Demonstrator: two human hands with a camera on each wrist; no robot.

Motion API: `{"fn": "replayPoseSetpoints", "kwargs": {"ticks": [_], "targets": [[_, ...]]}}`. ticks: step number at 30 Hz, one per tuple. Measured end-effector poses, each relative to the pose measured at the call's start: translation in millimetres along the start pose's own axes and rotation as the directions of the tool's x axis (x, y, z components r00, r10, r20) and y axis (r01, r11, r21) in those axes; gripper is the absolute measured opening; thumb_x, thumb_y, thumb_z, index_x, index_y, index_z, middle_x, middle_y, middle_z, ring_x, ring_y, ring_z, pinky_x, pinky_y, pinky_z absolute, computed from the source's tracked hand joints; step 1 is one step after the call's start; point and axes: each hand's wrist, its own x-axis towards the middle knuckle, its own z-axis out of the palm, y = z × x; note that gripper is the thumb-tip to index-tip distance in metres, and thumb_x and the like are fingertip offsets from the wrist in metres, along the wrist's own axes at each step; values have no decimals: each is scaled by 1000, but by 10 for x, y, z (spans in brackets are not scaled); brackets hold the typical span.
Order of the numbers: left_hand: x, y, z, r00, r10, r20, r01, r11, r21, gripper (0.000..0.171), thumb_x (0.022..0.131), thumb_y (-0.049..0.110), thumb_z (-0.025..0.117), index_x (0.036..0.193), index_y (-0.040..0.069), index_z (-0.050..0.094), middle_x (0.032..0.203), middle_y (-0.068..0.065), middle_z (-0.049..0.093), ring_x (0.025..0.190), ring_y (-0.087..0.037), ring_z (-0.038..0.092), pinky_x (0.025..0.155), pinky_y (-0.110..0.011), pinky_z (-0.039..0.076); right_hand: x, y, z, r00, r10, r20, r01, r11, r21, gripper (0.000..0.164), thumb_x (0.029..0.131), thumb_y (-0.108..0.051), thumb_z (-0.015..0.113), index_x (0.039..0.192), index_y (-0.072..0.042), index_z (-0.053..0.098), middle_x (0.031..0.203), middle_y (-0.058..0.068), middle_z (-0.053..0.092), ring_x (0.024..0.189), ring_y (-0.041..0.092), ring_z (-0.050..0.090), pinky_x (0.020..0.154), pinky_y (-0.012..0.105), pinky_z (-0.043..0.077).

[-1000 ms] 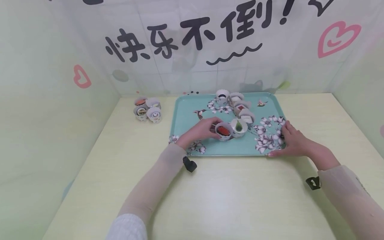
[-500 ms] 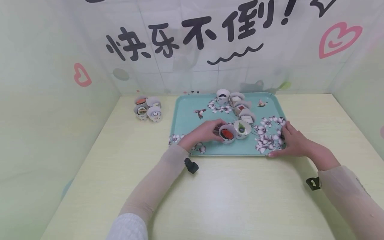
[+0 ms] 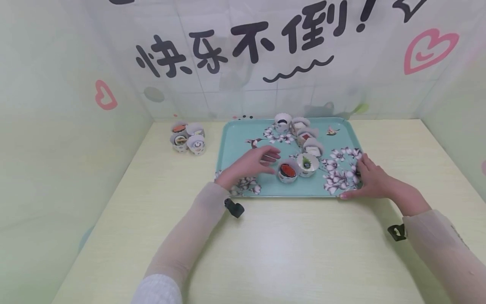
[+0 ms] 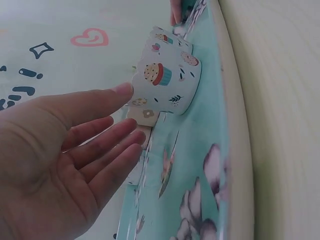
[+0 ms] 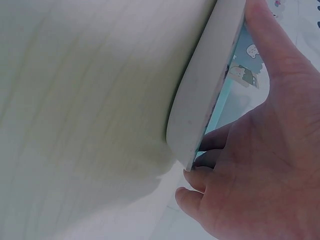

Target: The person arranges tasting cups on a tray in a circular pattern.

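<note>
My left hand (image 3: 252, 162) hangs over the blue-green tray (image 3: 265, 191) with nothing in its grip. Just right of its fingertips stands a paper baking cup (image 3: 287, 175) with a red-topped piece inside; the left wrist view shows the cupcake print on a cup's wall (image 4: 167, 75). Touching it is another cup (image 3: 308, 165) holding a white piece with green. Several more such cups (image 3: 306, 137) continue in a curved row to the tray's back edge. At the tray's front right corner, my right hand (image 3: 373, 179) grips the rim, fingers on the side and thumb at the front.
Several filled paper cups (image 3: 187, 138) cluster on the pale wooden table (image 3: 265, 249) left of the tray. A printed sheet (image 3: 247, 76) hangs behind the table, with walls on both sides. Each wrist carries a black mount (image 3: 234, 208).
The left hand moved its cup slightly right against the green-topped cup, then let go and drew back left. The green-topped cup shifted a little right. My right hand stays put.
</note>
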Motion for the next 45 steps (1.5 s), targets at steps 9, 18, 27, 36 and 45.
{"fn": "replayPoseSetpoints", "kwargs": {"ticks": [9, 18, 27, 36, 45], "targets": [[-129, -50, -195, 995, -1, -104, -7, 997, -74, 60, 89, 8, 73, 143, 3, 47, 138, -10, 60, 130, -25, 57, 108, -33, 50, -6, -11, -3, 1000, -4, -3, 4, 1000, 4, 136, 72, -55, 82, 146, 26, 1, 150, 52, -4, 135, 72, 11, 112, 77, 14], [-322, -161, -458, 974, -19, -225, -7, 993, -117, 58, 92, 11, 71, 144, 6, 45, 140, -12, 60, 131, -26, 56, 109, -36, 49, -4, -7, -12, 1000, -4, -8, 4, 1000, -7, 137, 72, -56, 82, 146, 25, 1, 150, 52, -4, 135, 71, 12, 112, 77, 15], [-594, -317, -783, 930, -62, -363, 6, 988, -155, 58, 93, 8, 69, 145, 3, 43, 144, -17, 56, 135, -31, 53, 114, -40, 45, -14, -25, -13, 1000, 6, 6, -6, 1000, 16, 137, 73, -56, 82, 146, 25, -1, 150, 51, -6, 135, 71, 8, 113, 77, 12], [-938, -469, -1086, 822, -85, -562, 25, 993, -113, 52, 95, 11, 67, 141, 1, 47, 145, -18, 53, 139, -31, 49, 118, -44, 39, 1, 15, 13, 1000, 0, -1, 0, 1000, 0, 138, 72, -58, 82, 146, 25, 1, 151, 51, -5, 134, 72, 10, 112, 77, 14], [-1184, -687, -1301, 692, -139, -708, 89, 990, -108, 48, 94, 12, 68, 139, 6, 51, 143, -15, 56, 136, -28, 51, 117, -41, 40, -9, -25, 4, 1000, 4, 1, -4, 1000, -5, 135, 73, -57, 81, 145, 26, 4, 151, 51, -4, 134, 72, 10, 113, 76, 15]]}}
